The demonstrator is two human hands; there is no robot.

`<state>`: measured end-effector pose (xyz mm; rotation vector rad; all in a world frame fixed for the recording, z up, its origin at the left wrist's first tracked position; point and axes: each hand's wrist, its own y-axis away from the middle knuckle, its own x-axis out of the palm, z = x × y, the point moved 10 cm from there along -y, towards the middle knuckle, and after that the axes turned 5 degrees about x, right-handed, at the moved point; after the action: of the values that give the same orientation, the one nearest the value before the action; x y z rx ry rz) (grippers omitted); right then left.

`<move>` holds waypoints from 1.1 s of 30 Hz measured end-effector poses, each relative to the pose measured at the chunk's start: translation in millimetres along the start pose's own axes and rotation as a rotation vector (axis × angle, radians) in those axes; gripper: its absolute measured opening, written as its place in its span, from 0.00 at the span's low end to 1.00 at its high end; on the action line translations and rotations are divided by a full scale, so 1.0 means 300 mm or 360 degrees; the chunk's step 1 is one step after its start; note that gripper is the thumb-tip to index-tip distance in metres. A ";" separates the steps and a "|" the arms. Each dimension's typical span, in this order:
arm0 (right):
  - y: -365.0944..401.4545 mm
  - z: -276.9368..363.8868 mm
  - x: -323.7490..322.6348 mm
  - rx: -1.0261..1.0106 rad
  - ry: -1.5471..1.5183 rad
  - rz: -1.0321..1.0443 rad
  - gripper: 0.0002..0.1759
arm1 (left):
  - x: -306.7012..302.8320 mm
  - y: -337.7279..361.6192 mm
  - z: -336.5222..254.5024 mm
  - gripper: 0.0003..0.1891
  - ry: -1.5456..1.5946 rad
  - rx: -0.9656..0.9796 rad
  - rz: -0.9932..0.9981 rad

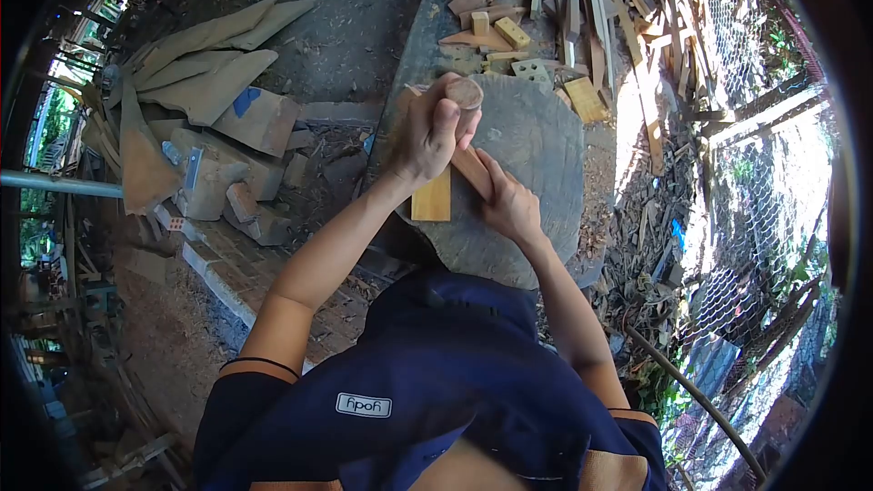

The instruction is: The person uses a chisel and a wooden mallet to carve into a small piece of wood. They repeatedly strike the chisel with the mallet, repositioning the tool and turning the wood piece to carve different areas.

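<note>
- One round grey slab point(536, 141) serves as the work surface, in the middle of the scene just ahead of the person. It is the only one of its kind in view.
- One heap of wooden offcuts point(591, 0) lies on the far side and far right of the slab. The sticks and blocks are too many and too tangled to count.
- Several flat boards point(209, 73) lie stacked on the ground to the far left, about four or five, overlapping.
- Two hands are at work, both over the near left part of the slab. The left hand point(432, 141) has its fingers wrapped tight round one round-ended wooden tool point(468, 93), whose disc-shaped end shows above the fist.
- The right hand point(511, 209) lies just right of and nearer than the left. Its fingers press down on one wooden strip point(473, 171), which lies slanted on the slab under the left fist.
- One pale wooden block point(432, 198) lies on the slab's near left edge, just below the left hand and beside the strip.
- Step in hand, as I judge it: the strip is being worked with the tool while held against the slab.
- The next move calls for a firm hold on the strip, with the right fingers kept clear of the tool's path.
</note>
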<state>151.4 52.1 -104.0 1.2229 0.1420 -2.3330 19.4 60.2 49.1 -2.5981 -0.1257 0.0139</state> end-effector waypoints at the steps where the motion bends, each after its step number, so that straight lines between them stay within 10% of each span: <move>1: 0.001 0.002 0.000 -0.0001 -0.0014 0.0002 0.43 | 0.005 -0.004 0.008 0.35 0.0010 -0.0002 -0.0001; 33: -0.002 -0.003 -0.007 0.0025 -0.0047 0.0027 0.44 | 0.056 -0.031 0.023 0.27 -0.0255 0.0082 0.0065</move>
<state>152.6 53.8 -103.0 1.1924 0.1027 -2.3404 35.2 73.1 48.2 -2.5456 -0.1280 0.2376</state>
